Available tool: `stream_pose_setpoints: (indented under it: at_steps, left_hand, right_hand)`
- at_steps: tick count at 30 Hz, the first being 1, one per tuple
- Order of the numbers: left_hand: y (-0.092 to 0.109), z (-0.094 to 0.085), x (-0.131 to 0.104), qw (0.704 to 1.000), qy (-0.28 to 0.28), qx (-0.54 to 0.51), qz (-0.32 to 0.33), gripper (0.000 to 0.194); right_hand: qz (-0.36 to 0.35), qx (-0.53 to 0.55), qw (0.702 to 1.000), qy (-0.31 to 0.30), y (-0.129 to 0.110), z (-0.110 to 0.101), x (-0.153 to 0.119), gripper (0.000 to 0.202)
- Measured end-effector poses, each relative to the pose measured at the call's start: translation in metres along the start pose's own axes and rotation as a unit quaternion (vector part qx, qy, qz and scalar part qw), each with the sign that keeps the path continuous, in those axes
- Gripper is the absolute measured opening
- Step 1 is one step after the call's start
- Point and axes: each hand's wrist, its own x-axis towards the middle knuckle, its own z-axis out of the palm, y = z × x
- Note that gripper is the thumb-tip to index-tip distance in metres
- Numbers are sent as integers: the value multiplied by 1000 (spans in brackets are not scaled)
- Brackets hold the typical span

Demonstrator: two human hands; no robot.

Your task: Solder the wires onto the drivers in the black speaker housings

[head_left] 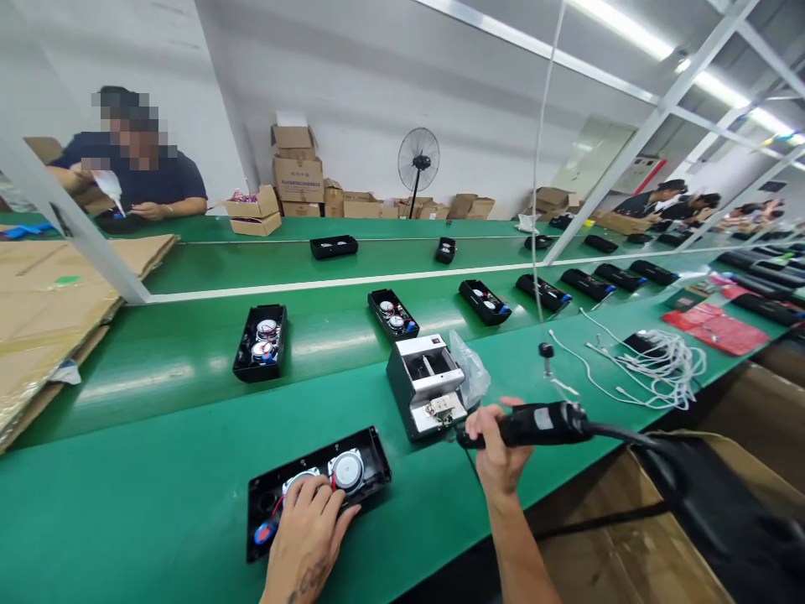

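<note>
A black speaker housing [370, 446] lies at a slant on the green bench, with two round silver speakers [346, 471], red and black wires and a blue-and-red part [264, 532] inside. My left hand [313, 513] is closed over its near side, fingers across the left speaker and thumb by the near edge. In my right hand [500, 445] is a black electric screwdriver [546, 424], held level, its cable running off right. The front of the screwdriver points left, close to a screw feeder [428, 387]; its bit is hard to make out.
Several more housings, such as one [260, 342] at left, sit along the conveyor [182, 323] behind the bench. A clear plastic bag [470, 369] touches the feeder. White cables [667, 365] lie at right; a cardboard box [616, 545] stands below. Across the line, a person [151, 176] works.
</note>
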Motion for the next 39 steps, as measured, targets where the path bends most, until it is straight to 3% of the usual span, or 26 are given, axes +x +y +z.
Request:
stream_pose_setpoints:
  at_steps: [4,10,13,16,23,39]
  left_hand:
    - [4,4,10,1000,-2,2,28,21]
    - [14,0,13,1000,-8,6,-13,21]
    - [20,-3,15,999,-15,15,-33,22]
    - [23,-4,17,999,-9,22,-35,26]
    - [25,-3,16,999,-21,30,-35,25]
    - [27,-7,17,998,-31,14,-45,14]
  right_hand:
    - [-56,-2,998,-3,-4,18,20,40]
    - [-7,-36,996,-87,4,22,22,40]
    - [44,6,989,-140,-4,22,11,42]
    - [80,117,980,-141,-17,31,-14,37]
    - [77,211,958,-179,-22,62,-69,23]
    - [113,230,948,-187,0,73,-89,25]
